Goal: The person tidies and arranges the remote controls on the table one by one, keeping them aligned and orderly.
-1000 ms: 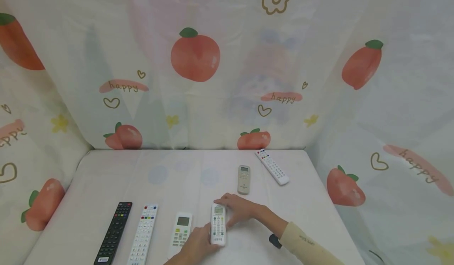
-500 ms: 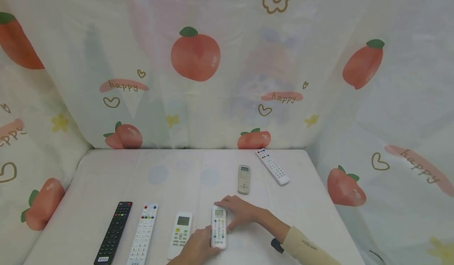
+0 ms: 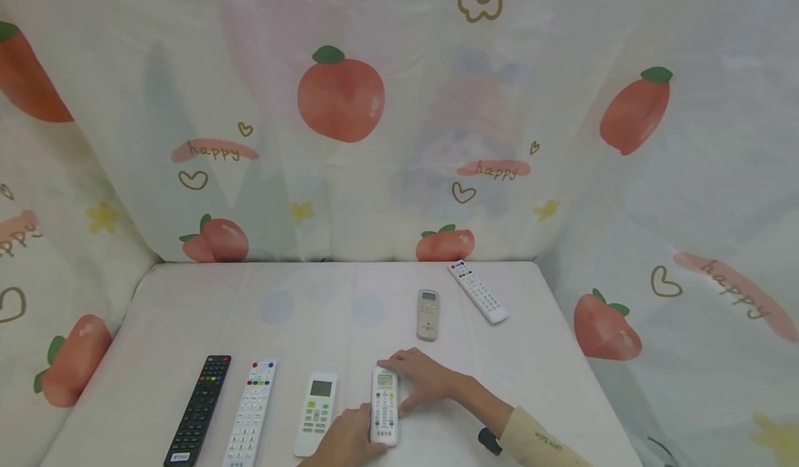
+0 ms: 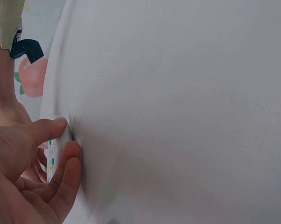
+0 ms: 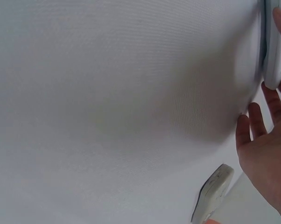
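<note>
A white air-conditioner remote with a small screen lies face up near the front of the table in the head view. My left hand grips its lower left end, thumb at the near end; the left wrist view shows thumb and fingers around that end of the remote. From the other side my right hand holds the remote, a finger at the top end and the thumb by the right edge. In the right wrist view, fingertips touch the end of the remote, with the other fingers spread below.
Left of the hands lie a wider air-conditioner remote, a long white remote and a black remote. Behind the right hand are a small beige remote and a slanted white remote. Printed cloth walls surround the table.
The held remote has slid slightly toward the person, with both hands moving along with it. The other remotes stay where they were.
</note>
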### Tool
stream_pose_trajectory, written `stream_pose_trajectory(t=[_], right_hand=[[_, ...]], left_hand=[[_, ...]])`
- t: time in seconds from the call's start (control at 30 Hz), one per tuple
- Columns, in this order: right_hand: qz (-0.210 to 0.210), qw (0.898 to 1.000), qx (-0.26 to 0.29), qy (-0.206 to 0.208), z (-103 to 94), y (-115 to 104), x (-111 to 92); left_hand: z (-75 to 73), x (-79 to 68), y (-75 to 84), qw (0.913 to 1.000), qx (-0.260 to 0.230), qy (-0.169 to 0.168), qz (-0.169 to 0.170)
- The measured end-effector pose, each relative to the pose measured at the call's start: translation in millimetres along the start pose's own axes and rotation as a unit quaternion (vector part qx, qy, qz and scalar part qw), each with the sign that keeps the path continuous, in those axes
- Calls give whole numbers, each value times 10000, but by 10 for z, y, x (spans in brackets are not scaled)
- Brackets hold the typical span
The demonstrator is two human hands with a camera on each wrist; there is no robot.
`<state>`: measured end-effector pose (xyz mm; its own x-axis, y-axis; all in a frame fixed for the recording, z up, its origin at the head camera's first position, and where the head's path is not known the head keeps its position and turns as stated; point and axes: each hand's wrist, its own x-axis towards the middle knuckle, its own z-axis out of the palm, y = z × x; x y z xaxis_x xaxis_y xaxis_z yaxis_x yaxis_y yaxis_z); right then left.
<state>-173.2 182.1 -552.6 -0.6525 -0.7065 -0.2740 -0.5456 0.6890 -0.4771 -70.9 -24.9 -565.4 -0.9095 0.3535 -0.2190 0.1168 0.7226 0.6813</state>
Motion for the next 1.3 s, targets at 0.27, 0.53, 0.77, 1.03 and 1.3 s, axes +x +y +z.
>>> stream_pose_trajectory(t=[0.27, 0.53, 0.77, 1.03, 1.3], right_hand=[[134, 9999, 61, 16, 36, 12, -10], [175, 9996, 202, 78, 41, 21, -24], [294, 9967, 688, 306, 52, 31, -82], [875, 9840, 1103, 1089, 126, 79, -217], [1203, 9642, 1565, 1771, 168, 156, -374]], left_hand=[[-46, -24, 42, 9988, -192, -326, -319], [-135, -31, 52, 9974, -230, -417, -545], [-220, 10, 63, 9984, -170, -57, -541], [-388, 161, -6, 9974, -488, 281, 447], [-571, 446, -30, 9873, -864, 245, 1311]])
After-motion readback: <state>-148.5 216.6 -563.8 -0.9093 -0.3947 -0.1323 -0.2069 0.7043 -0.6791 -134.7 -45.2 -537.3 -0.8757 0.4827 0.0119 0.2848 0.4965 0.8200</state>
